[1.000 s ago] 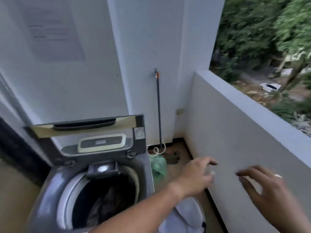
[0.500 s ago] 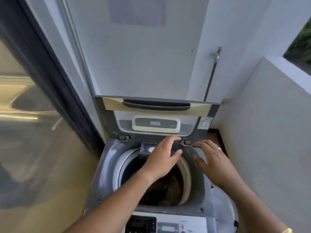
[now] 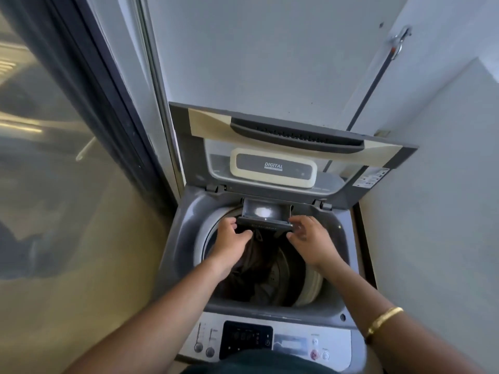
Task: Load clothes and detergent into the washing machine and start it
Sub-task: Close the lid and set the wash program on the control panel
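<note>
A grey top-load washing machine [image 3: 180, 240] stands below me with its lid [image 3: 209, 125] raised against the wall. Dark clothes [image 3: 256, 261] lie in the drum. At the back rim a small detergent drawer [image 3: 280, 210] is pulled out, and white powder [image 3: 262, 211] sits in it. My left hand [image 3: 231, 238] grips the drawer's front at its left corner. My right hand [image 3: 310, 238] grips the right corner, thumb underneath. The control panel [image 3: 245, 338] with its buttons faces me at the front edge.
A glass sliding door [image 3: 54, 163] with a dark frame runs along the left. A white balcony wall [image 3: 437, 190] closes in the right side. A thin dark hose [image 3: 372, 87] hangs from a tap on the back wall.
My view swung from the balcony corner to straight over the machine. Both hands moved from the right of the washer to the detergent drawer and closed on its front corners.
</note>
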Available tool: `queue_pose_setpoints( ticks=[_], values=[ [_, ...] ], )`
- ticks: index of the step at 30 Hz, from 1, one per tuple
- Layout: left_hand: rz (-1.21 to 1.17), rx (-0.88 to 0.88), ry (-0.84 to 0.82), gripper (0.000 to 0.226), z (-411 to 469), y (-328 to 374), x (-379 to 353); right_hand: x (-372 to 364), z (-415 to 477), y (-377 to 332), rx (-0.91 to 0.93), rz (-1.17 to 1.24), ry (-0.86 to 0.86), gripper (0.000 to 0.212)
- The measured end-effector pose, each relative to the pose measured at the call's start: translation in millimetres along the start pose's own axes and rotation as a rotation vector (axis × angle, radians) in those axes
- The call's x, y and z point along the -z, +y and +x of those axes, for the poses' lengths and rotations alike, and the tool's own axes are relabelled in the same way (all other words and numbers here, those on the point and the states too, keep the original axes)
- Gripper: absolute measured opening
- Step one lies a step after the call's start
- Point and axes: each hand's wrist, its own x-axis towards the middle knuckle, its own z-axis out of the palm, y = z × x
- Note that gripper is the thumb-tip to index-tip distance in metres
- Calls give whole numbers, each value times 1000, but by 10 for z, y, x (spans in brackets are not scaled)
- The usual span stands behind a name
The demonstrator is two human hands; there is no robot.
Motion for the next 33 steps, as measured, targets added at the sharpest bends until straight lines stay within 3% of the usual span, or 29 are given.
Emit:
queue_pose_setpoints(
  ticks=[6,11,16,24,33],
  values=[
    [-456,216,-39,69,282,-155,-117,-508,325,377,-356,478,43,53],
    [-769,300,-62,53,526,-178,-208,-623,527,308,-484,968,55,36],
    [-846,341,-29,27,664,-259,-222,-691,685,345,-629,1271,109,22],
    [-907,340,12,23,859,-276,-266,-751,819,423,-649,1420,205,36],
    [-931,300,7,22,1081,-184,-322,-665,1065,355,-634,1417,259,32]
  ],
)
